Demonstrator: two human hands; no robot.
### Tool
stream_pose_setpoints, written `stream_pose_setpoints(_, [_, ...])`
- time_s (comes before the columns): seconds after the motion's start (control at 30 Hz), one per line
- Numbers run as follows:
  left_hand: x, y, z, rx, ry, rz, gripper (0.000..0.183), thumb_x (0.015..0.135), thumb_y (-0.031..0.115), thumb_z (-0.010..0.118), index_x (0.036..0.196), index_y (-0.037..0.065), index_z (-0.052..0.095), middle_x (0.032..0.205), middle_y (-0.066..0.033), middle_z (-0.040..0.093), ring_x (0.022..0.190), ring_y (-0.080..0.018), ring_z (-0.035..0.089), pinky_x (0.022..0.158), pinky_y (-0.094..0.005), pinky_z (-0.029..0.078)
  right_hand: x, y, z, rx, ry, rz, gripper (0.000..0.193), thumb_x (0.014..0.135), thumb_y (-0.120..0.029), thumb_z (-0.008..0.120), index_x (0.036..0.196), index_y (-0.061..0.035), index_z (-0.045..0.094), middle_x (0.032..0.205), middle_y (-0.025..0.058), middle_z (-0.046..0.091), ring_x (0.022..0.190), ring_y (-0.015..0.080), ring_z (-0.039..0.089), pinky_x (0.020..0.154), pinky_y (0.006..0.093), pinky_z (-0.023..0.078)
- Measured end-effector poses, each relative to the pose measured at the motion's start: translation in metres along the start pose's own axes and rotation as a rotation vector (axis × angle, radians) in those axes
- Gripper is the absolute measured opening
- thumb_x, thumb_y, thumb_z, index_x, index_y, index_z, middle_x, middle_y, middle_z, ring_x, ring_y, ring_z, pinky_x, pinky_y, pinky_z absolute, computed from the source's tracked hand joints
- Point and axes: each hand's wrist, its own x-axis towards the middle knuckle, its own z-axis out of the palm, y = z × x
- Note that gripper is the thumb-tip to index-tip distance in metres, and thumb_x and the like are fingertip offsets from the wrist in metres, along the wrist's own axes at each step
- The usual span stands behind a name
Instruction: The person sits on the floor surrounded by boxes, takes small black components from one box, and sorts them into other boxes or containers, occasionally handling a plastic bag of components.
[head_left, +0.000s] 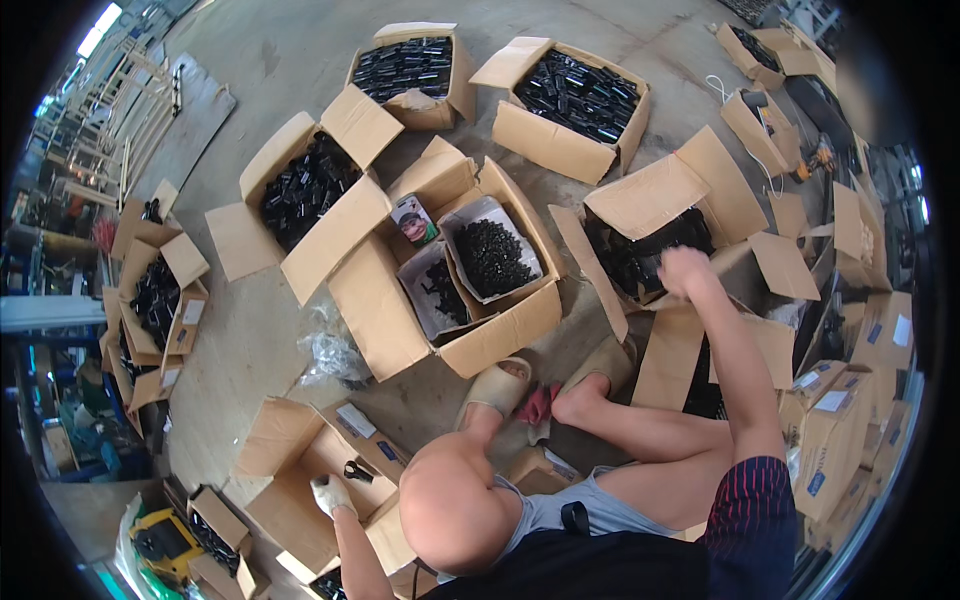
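Brown cardboard crowds you on every side, and the large middle box (385,320) could get shoved if your slipper (497,390), close by its front wall, pushes against it. The right-hand box (640,200) might tip or drag if your forearm snags one of its raised flaps. Your right hand (685,270) is at the black pieces (682,230) lying in that box; its fingers look curled in, yet I can't tell whether they grip one, and a loose hold could let a piece drop. As for what the boxes hold, the middle one contains two trays: the fuller right tray (461,226) is heaped with small black bits (490,258), while the left tray (416,278) has a thinner scatter, so bits could mix if any fall across the shared edge. A phone (414,218) leans behind them and might slide if the box is jolted. In the lower-left box (278,505), a small black item (357,471) shows just beside your gloved left hand (331,495); whether those fingers are spread or closed, I can't tell.
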Motion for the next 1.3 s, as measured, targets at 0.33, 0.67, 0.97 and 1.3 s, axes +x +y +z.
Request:
stream_pose_setpoints(0.33, [-0.204, 0.319, 0.047, -0.007, -0.210, 1.621, 0.070, 0.074, 0.030, 0.087, 0.135, 0.009, 0.060, 0.116, -0.0138, 0.067, 0.109, -0.0349, 0.064, 0.096, -0.0447, 0.050, -0.013, 0.031, 0.098, 0.234, 0.287, -0.091, 0.023, 0.094, -0.023, 0.064, 0.109, -0.0071, 0.069, 0.118, 0.0190, 0.063, 0.108, 0.0400, 0.065, 0.094, 0.0507, 0.054])
stream_pose_setpoints(0.67, [-0.220, 0.354, 0.168, 0.771, -0.136, 1.686, 0.028, 0.087, 0.019, 0.068, 0.114, 0.014, 0.063, 0.103, -0.0125, 0.069, 0.097, -0.0304, 0.069, 0.083, -0.0462, 0.051, -0.017, 0.033, 0.095, 0.529, 0.309, 0.070, 0.025, 0.091, -0.021, 0.067, 0.113, -0.0108, 0.074, 0.121, 0.0153, 0.068, 0.116, 0.0363, 0.066, 0.100, 0.0469, 0.053])
stream_pose_setpoints(0.97, [-0.227, 0.364, 0.139, 0.691, -0.322, 1.720, 0.049, 0.079, 0.035, 0.081, 0.116, 0.009, 0.060, 0.106, -0.0156, 0.066, 0.104, -0.0332, 0.063, 0.091, -0.0473, 0.047, 0.022, 0.037, 0.084, 0.461, 0.109, 0.134, 0.032, 0.083, -0.025, 0.075, 0.110, -0.0069, 0.078, 0.121, 0.0179, 0.073, 0.115, 0.0328, 0.070, 0.097, 0.0424, 0.057])
stream_pose_setpoints(1.3, [-0.207, 0.374, 0.115, 0.006, -0.461, 1.561, 0.049, 0.081, 0.039, 0.081, 0.119, 0.012, 0.066, 0.107, -0.0106, 0.066, 0.101, -0.0319, 0.062, 0.088, -0.0454, 0.047, 0.045, -0.024, 0.121, 0.303, 0.394, 0.250, 0.021, 0.091, -0.017, 0.066, 0.106, -0.0014, 0.066, 0.100, 0.0259, 0.073, 0.094, 0.0460, 0.071, 0.082, 0.0564, 0.057])
